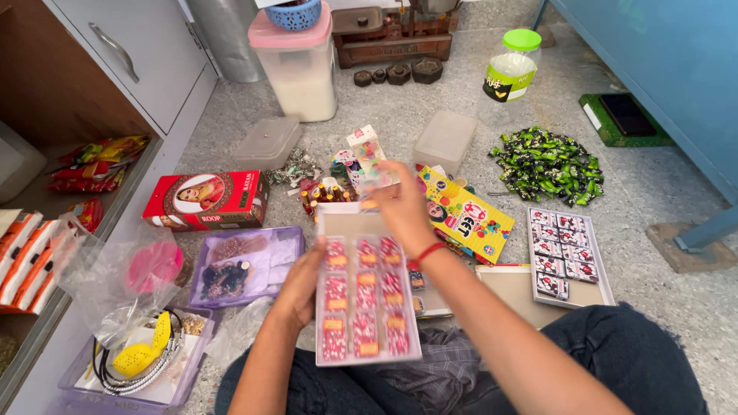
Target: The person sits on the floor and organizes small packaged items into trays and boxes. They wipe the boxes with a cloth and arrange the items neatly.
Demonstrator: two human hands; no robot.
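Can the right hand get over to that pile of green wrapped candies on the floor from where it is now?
Probably yes. The right hand is at the top edge of the candy tray, and the pile of green candies lies on open floor to its right. Only a flat yellow packet lies between them, low enough to pass over.

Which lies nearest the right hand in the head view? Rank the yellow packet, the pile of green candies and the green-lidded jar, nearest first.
Measured from the right hand:
1. Yellow packet, right beside the hand on its right.
2. Pile of green candies, farther right on the floor.
3. Green-lidded jar, farthest, up beyond the candies.
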